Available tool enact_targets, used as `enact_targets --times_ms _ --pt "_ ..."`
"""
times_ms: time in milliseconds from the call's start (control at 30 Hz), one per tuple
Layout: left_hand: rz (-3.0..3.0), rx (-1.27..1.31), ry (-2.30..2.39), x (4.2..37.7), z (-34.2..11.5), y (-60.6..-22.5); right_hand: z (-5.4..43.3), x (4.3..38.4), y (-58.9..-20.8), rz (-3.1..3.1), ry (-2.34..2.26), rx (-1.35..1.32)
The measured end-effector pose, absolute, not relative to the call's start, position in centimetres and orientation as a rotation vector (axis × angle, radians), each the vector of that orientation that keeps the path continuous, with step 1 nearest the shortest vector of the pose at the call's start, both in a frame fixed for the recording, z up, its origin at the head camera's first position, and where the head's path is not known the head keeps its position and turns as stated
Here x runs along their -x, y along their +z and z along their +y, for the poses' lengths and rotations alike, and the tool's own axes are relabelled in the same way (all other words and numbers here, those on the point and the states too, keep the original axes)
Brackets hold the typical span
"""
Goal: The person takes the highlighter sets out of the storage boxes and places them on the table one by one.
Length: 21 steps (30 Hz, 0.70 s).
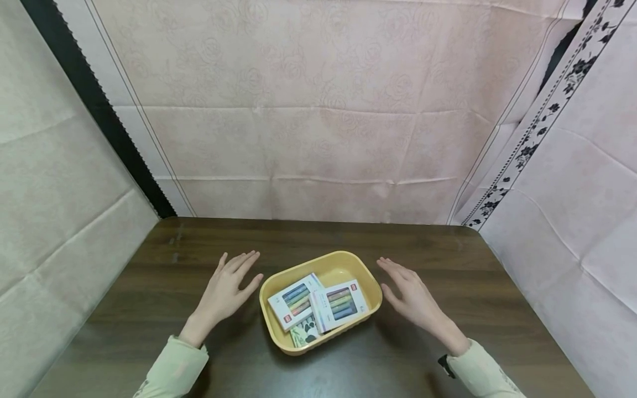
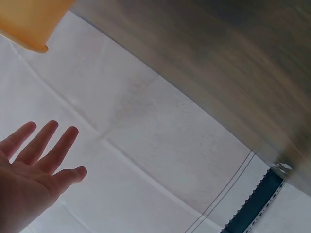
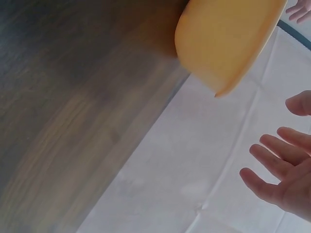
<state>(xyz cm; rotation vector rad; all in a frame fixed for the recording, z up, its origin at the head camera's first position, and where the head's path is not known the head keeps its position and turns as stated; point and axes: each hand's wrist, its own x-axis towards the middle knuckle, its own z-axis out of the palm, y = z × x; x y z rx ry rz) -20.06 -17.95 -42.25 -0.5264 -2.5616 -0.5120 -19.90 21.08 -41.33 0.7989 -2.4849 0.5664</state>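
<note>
A yellow plastic basket (image 1: 343, 258) sits at a slant on the dark wooden table, between the two hands. Two white boxes with windows showing coloured pens, one on the left (image 1: 283, 312) and one on the right (image 1: 323, 318), lie inside it, overlapping. Under them part of a green-and-white patterned item (image 1: 299, 335) shows; the rest is hidden. My left hand (image 1: 225, 290) is spread beside the basket's left end, holding nothing. On the other side my right hand (image 1: 413, 296) is likewise extended, fingers apart from the rim. Both wrist views show the basket's outer wall (image 3: 218, 43) and loosely spread fingers.
The brown table (image 1: 199, 237) ends at a straight back edge with rounded corners. Pale patterned cloth (image 1: 318, 138) hangs behind it, and more cloth covers the left and right sides. A black band (image 1: 109, 116) runs down the left corner.
</note>
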Motion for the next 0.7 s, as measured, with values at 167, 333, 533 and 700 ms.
enact_targets --times_ms 167,333,533,700 --pt "-2.558 0.559 -0.506 20.1 -17.4 -42.3 20.5 19.8 -41.3 -2.486 0.569 -0.846" --pt "-2.574 0.577 -0.499 20.0 -16.8 -42.3 20.1 19.9 -41.4 -2.49 0.559 -0.886" --pt "-2.587 0.588 -0.503 20.0 -16.2 -42.3 19.7 19.8 -41.2 -2.513 0.554 -0.919" --pt "-2.599 0.606 -0.492 20.0 -15.9 -42.5 19.3 19.8 -41.1 -2.528 0.537 -0.952"
